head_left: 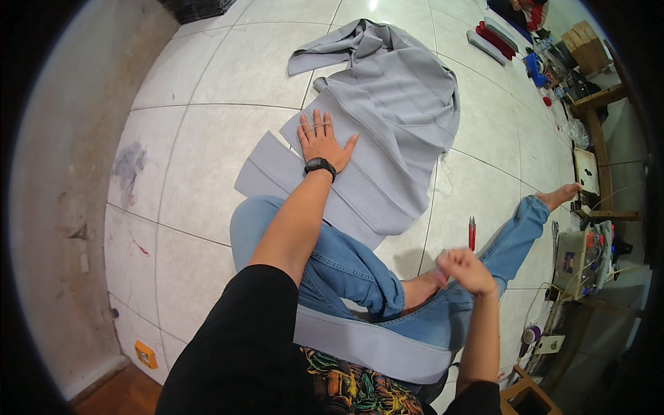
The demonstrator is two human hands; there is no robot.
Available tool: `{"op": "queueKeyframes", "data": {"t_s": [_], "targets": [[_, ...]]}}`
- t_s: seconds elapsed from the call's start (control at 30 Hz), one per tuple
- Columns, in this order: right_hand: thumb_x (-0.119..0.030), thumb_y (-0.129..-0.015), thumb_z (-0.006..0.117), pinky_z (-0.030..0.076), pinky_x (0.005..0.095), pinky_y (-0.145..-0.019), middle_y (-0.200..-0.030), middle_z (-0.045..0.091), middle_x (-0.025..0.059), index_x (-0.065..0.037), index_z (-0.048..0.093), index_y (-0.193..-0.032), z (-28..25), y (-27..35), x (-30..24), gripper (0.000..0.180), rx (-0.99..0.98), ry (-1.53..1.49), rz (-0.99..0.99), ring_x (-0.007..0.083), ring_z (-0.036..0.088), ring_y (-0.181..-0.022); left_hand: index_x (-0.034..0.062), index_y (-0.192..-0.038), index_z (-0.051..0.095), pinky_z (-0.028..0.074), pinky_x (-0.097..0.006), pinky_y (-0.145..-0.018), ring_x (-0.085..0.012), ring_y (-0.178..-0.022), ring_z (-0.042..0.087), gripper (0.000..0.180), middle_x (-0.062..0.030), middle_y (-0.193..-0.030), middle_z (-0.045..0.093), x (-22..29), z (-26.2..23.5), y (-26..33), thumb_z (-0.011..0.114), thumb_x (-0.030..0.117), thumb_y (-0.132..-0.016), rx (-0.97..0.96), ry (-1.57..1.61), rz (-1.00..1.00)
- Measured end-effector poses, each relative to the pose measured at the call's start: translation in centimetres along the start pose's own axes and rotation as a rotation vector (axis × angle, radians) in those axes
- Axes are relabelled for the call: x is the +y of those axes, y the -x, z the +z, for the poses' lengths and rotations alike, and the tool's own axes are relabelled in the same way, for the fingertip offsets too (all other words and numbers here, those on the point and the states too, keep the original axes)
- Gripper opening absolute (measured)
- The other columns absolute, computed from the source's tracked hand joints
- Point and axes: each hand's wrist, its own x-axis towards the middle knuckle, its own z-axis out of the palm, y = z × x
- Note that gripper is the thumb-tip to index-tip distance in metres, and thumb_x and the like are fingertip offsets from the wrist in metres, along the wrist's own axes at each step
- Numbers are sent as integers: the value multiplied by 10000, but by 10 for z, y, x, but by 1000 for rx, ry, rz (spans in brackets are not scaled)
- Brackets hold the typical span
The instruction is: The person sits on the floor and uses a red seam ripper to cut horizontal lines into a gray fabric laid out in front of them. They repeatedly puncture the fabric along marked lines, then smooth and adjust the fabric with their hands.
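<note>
A light grey garment (401,104) with long seams lies spread on the tiled floor, its far part bunched and folded. My left hand (324,142), wearing a black watch (319,166), presses flat on its left side with fingers apart. Part of a grey panel (266,166) juts out to the left of that hand. Over my right ankle area, my right hand (467,271) is curled and slightly blurred, and anything in its fingers is hidden. Just beyond it lies a slim red tool (472,234) with two pointed dark tips. A grey fabric strip (370,344) rests across my lap.
My jeans-clad legs (522,228) frame the near side of the cloth. Folded grey and red cloths (492,40) lie far right, near another person (529,14). A plastic bin (577,266) and wooden frame line the right. An orange object (145,354) sits by the left wall.
</note>
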Motion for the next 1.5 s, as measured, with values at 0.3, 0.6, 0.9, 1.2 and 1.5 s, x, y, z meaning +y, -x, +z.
{"op": "queueKeyframes", "data": {"t_s": [0.3, 0.6, 0.9, 1.2, 1.5], "targets": [[-380, -967, 770, 536, 525, -853, -934, 720, 248, 17, 661, -920, 18, -87, 31, 415, 605, 1009, -94, 453, 691, -912, 72, -1747, 208, -11, -577, -1349, -463, -1677, 8, 1076, -201, -1823, 127, -3, 0, 0, 403, 825, -1003, -17, 38, -5], [-367, -1002, 740, 471, 506, -604, -707, 626, 268, 41, 663, -779, 1, -5, 32, 471, 649, 776, -61, 461, 633, -641, 57, -1744, 206, -19, -574, -1348, -454, -1680, -4, 1085, -210, -1822, 120, -2, 0, -1, 406, 824, -1002, -25, 43, -16], [-332, -1024, 707, 439, 485, -577, -647, 563, 262, 53, 643, -742, -51, 95, 58, 481, 612, 985, 213, 357, 544, -534, 97, -1758, 175, -41, -570, -1346, -449, -1682, -29, 1058, -183, -1834, 84, -5, 0, -2, 390, 815, -1012, -54, 51, -32], [-174, -1040, 636, 544, 449, -741, -907, 728, 239, 48, 661, -1044, -13, -2, 52, 224, 578, 524, -176, 381, 710, -806, 109, -1756, 194, -9, -585, -1344, -451, -1681, -2, 1041, -188, -1832, 89, -2, -2, 0, 412, 804, -1012, -48, 37, -17], [-166, -1027, 691, 548, 333, -746, -936, 754, 119, 71, 666, -1082, 5, -78, 51, 245, 664, 363, -242, 180, 708, -859, 64, -1563, 549, 258, -598, -1277, -433, -1564, 349, 710, -200, -1677, 419, -8, -19, -28, 622, 525, -1028, 10, 154, -49]]}}
